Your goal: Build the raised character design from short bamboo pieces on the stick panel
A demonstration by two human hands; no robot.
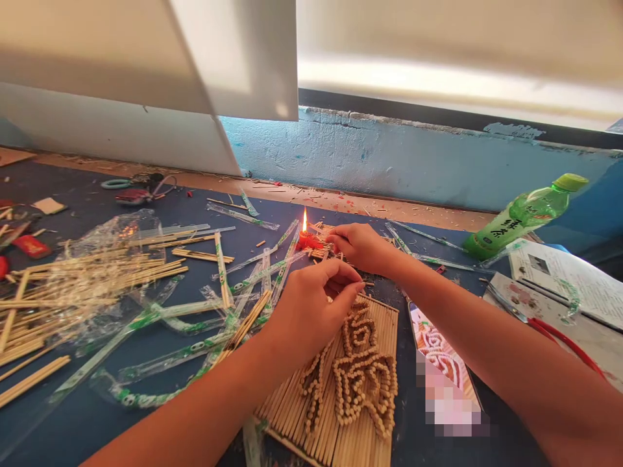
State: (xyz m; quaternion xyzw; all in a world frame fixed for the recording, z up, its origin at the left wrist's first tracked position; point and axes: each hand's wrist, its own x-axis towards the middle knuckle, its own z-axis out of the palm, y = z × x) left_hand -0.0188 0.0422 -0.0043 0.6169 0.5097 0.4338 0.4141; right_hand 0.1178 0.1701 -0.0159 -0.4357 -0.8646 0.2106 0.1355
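A: Position of the stick panel (327, 402)?
B: On the dark table (403, 447), directly before the person, partly under the left forearm. The raised pattern of stubs (365, 376) stands on it.
A: Left hand (316, 308)?
B: Over the panel's far edge, thumb and fingers curled toward each other. Cannot tell whether anything is pinched, nor whether the hand touches the stubs.
A: Right hand (357, 245)?
B: Farther out, at the heap of short sticks (335, 230), fingers drawn together near the lit candle (305, 239). Contents of the grip: cannot tell.
A: Handling notes?
B: My judgement: 2 hands this close to 1 flame call for small, slow moves. Approach the heap from the side, fingertips below the flame's tip and clear of it. Carry the left wrist high so the raised stubs are not knocked. If a stub is to be placed, seat it upright and square against its neighbour.
A: Surroundings?
B: Phone (440, 350) just right of the panel, showing a similar pattern, partly pixelated. Plastic wrappers (195, 347) and a pile of long sticks (97, 285) to the left. Some wrappers lie near the candle; I would shift those first. Green bottle (523, 217) well apart, far right.
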